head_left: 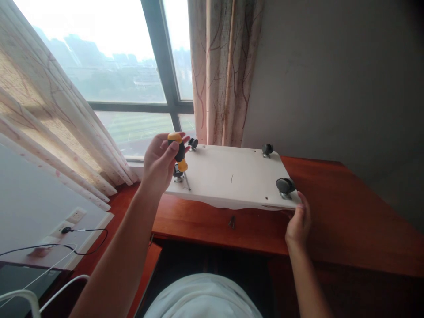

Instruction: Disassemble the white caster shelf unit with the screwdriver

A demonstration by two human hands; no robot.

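Observation:
My left hand [160,161] is closed around the yellow and black handle of a screwdriver [180,154]. Its shaft points down toward a hole near the front left corner of a white panel [225,170]; whether the tip sits in the hole I cannot tell. Black caster wheels stand up at the panel's corners: one at the front right [285,186], one at the back right [267,149], one at the back left [193,142]. The front left caster [178,172] is partly behind my left hand. My right hand [299,221] grips the panel's front right corner, thumb on its edge.
The panel lies on a reddish wooden desk [331,212]. A few small screws [232,221] lie in front of it. Behind are a window [132,66] and curtains [225,66]. At the left, a plug [67,229] with a black cable sits in a wall socket.

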